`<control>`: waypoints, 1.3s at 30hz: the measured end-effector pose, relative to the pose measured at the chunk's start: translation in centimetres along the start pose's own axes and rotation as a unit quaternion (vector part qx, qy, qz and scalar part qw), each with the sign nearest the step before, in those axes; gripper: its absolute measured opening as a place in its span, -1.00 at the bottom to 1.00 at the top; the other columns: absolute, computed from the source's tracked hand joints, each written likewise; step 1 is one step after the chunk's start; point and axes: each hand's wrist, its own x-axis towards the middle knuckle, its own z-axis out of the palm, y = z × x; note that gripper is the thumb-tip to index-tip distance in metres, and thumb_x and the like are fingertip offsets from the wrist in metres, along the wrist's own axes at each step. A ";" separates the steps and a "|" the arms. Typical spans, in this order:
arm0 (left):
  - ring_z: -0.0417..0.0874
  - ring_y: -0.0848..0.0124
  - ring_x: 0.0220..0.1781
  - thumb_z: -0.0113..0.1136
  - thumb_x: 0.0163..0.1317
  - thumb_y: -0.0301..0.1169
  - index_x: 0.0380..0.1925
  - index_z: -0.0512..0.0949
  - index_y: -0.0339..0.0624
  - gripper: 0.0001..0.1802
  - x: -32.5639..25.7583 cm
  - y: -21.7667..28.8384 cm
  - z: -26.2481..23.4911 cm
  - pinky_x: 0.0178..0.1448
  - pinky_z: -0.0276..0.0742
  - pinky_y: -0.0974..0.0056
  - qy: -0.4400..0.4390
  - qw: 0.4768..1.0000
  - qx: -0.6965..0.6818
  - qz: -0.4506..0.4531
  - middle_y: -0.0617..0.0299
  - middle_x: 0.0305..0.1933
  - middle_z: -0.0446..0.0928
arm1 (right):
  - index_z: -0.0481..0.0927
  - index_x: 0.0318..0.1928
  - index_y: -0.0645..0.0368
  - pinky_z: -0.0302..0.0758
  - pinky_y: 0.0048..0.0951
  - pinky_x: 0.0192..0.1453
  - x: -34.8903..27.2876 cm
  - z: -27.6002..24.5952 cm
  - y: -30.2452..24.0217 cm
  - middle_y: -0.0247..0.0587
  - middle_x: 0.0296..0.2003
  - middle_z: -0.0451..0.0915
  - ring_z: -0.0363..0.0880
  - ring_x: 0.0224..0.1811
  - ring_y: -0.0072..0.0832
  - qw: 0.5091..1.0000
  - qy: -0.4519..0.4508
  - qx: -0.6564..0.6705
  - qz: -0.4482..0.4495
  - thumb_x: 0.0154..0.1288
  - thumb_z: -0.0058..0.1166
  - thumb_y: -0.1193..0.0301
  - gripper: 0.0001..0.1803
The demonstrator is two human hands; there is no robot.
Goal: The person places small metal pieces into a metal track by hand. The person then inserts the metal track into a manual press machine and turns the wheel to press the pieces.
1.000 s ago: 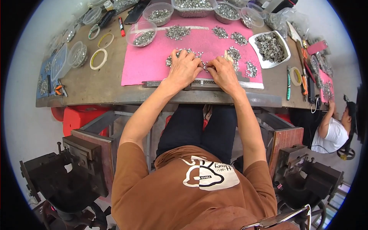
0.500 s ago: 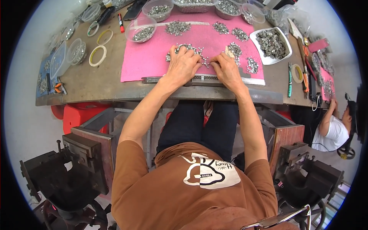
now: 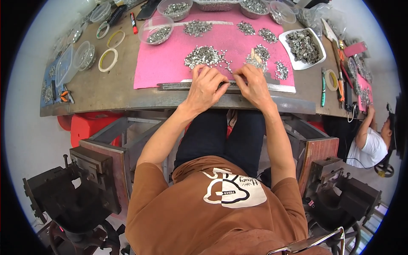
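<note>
A narrow metal rail (image 3: pixel 173 86) lies along the near edge of a pink mat (image 3: pixel 155 63). Over the middle of the rail my left hand (image 3: pixel 205 88) is closed, thumb and fingertips pinched together. Close beside it my right hand (image 3: pixel 254 86) is pinched too, its fingertips at the rail. Whatever either pinch holds is too small to make out. Just beyond my left hand spreads a heap of small silvery metal pieces (image 3: pixel 202 56). Past my right hand sits another pile of metal pieces (image 3: pixel 262 52), with a smaller pile (image 3: pixel 281 70) to its right.
A white dish (image 3: pixel 316 60) of darker metal parts stands at the right. Clear plastic tubs (image 3: pixel 170 25) of pieces line the back. Tape rings (image 3: pixel 108 60), a red marker (image 3: pixel 134 24) and a green-handled tool (image 3: pixel 323 89) lie around the mat. Another person (image 3: pixel 369 142) works at far right.
Both hands have drawn back toward me, from the edge of the heap to the rail. More of the heap now shows beyond my left hand.
</note>
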 end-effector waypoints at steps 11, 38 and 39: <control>0.56 0.20 -0.12 0.34 0.24 -0.42 -0.25 0.61 -0.14 -0.88 -0.2 0.2 -0.1 0.29 0.29 0.00 0.006 1.000 -0.029 -0.002 0.22 -0.28 0.53 | 0.68 -0.23 0.19 0.40 -0.27 -0.05 -1.6 0.3 -0.7 -0.21 -0.30 0.62 0.59 -0.21 -0.25 0.999 0.030 0.024 -0.020 0.23 0.27 0.55 -0.90; 0.58 0.23 -0.10 0.36 0.14 -0.42 -0.19 0.58 -0.11 -0.77 -0.4 1.0 0.7 0.37 0.26 -0.06 0.015 0.999 0.008 -0.030 0.24 -0.26 0.56 | 0.68 -0.26 0.17 0.37 -0.24 -0.05 -2.0 0.5 -1.5 -0.23 -0.35 0.57 0.57 -0.23 -0.24 0.997 0.066 0.024 0.016 0.22 0.29 0.54 -0.92; 0.58 0.23 -0.10 0.36 0.14 -0.42 -0.19 0.58 -0.11 -0.77 -0.4 1.0 0.6 0.37 0.26 -0.06 0.016 0.999 0.008 -0.030 0.24 -0.26 0.56 | 0.69 -0.26 0.17 0.38 -0.24 -0.06 -2.0 0.5 -1.4 -0.23 -0.34 0.58 0.57 -0.23 -0.24 0.997 0.064 0.032 0.018 0.22 0.29 0.54 -0.92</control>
